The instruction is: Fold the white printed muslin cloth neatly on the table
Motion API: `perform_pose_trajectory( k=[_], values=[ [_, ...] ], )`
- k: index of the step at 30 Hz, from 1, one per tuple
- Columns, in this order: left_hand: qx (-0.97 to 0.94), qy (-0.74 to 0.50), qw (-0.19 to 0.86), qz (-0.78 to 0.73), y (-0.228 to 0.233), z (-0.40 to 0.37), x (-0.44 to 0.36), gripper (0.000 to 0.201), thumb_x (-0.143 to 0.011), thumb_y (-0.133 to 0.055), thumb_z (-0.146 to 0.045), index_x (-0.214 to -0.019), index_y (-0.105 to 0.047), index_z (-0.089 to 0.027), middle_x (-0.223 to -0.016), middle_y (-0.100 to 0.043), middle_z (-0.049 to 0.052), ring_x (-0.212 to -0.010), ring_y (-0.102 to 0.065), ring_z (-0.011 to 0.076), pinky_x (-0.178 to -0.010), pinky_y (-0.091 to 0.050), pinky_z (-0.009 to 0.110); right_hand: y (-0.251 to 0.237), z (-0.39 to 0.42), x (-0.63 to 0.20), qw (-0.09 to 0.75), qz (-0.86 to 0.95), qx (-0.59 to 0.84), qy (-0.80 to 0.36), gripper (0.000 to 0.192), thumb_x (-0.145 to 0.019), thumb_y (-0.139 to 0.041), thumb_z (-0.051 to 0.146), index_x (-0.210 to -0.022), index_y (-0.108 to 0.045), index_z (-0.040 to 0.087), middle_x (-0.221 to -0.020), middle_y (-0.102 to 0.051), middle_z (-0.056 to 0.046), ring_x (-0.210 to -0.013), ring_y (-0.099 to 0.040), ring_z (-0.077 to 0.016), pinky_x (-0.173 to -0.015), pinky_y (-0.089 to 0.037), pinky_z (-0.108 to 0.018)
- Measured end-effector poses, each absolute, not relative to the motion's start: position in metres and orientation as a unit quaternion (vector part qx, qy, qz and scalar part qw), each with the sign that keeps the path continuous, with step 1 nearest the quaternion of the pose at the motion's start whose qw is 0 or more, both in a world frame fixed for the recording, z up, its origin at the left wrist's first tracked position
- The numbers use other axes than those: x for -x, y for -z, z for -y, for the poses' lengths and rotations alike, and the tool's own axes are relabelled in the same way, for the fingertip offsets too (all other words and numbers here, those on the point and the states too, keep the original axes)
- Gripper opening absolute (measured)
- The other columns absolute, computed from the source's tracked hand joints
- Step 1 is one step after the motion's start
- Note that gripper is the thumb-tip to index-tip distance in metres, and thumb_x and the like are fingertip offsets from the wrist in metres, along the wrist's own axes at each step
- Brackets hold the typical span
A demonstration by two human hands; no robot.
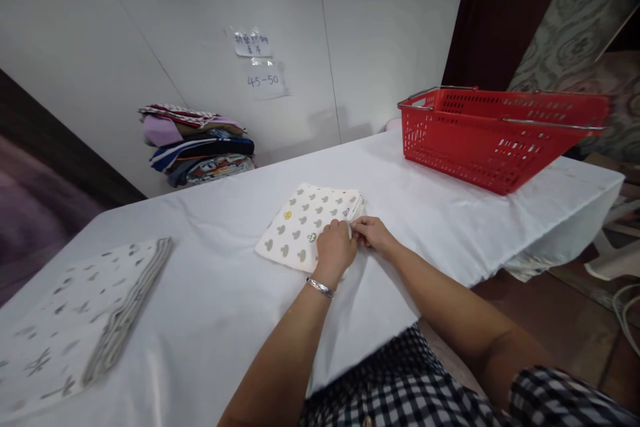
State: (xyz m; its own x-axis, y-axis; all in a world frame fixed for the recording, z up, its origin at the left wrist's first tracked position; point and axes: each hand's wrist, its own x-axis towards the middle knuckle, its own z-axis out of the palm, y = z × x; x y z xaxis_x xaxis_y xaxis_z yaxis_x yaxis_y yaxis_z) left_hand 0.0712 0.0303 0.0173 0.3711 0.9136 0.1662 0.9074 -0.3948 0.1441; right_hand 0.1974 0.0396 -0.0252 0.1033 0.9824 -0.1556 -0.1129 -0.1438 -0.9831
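A folded white cloth [305,217] with grey mushroom prints lies in front of me on the white-covered table. My left hand [336,247], with a silver bracelet at the wrist, rests over the cloth's right side, its fingers curled on the edge. Against that same edge, my right hand [371,233] pinches a bit of the layered fabric between thumb and fingers. The fingertips of both hands almost meet, and they hide part of the edge.
A larger folded cloth [75,320] with dark prints lies at the left. Several folded textiles [200,147] are stacked by the wall. A red basket [480,137] stands at the back right. The white tablecloth [210,280] hangs over the right edge. Paper notes [265,79] are taped up.
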Motion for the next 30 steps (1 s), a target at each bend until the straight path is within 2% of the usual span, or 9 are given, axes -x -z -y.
perform_pose_trajectory(
  k=[9,15,21,30],
  values=[
    [-0.802,-0.135,0.068,-0.578,-0.02,-0.042,-0.062,0.022,-0.08,-0.043,-0.021,-0.092,-0.062,-0.022,-0.094,-0.064,0.004,-0.083,-0.06,0.0184,-0.068,-0.042,0.028,0.025,-0.041,-0.206,0.52,0.387,0.58,-0.493,0.007,-0.072,-0.054,0.022,-0.067,-0.054,0.017,-0.051,-0.056,0.005,-0.035,-0.046,-0.0058,-0.032,-0.027,-0.018],
    [-0.789,-0.151,0.068,-0.592,-0.019,-0.04,-0.061,0.025,-0.082,-0.043,-0.022,-0.097,-0.063,-0.023,-0.096,-0.064,0.004,-0.085,-0.06,0.0187,-0.071,-0.043,0.028,0.028,-0.046,-0.202,0.474,0.408,0.599,-0.501,0.011,-0.072,-0.055,0.015,-0.061,-0.055,0.016,-0.05,-0.059,0.003,-0.032,-0.046,-0.0065,-0.029,-0.027,-0.018],
    [-0.794,-0.151,0.047,-0.587,-0.018,-0.037,-0.064,0.025,-0.082,-0.043,-0.022,-0.096,-0.063,-0.022,-0.094,-0.062,0.005,-0.084,-0.059,0.0193,-0.069,-0.043,0.028,0.026,-0.049,-0.198,0.448,0.426,0.597,-0.511,0.025,-0.078,-0.057,0.025,-0.055,-0.052,0.016,-0.044,-0.056,0.002,-0.029,-0.043,-0.0062,-0.028,-0.024,-0.018],
    [-0.788,-0.172,0.052,-0.589,-0.017,-0.035,-0.064,0.027,-0.082,-0.044,-0.023,-0.103,-0.062,-0.023,-0.098,-0.063,0.004,-0.088,-0.059,0.0189,-0.073,-0.043,0.028,0.013,-0.048,-0.194,0.435,0.411,0.588,-0.544,0.025,-0.076,-0.058,0.018,-0.052,-0.05,0.016,-0.041,-0.053,0.003,-0.028,-0.041,-0.006,-0.027,-0.023,-0.019]
  ],
)
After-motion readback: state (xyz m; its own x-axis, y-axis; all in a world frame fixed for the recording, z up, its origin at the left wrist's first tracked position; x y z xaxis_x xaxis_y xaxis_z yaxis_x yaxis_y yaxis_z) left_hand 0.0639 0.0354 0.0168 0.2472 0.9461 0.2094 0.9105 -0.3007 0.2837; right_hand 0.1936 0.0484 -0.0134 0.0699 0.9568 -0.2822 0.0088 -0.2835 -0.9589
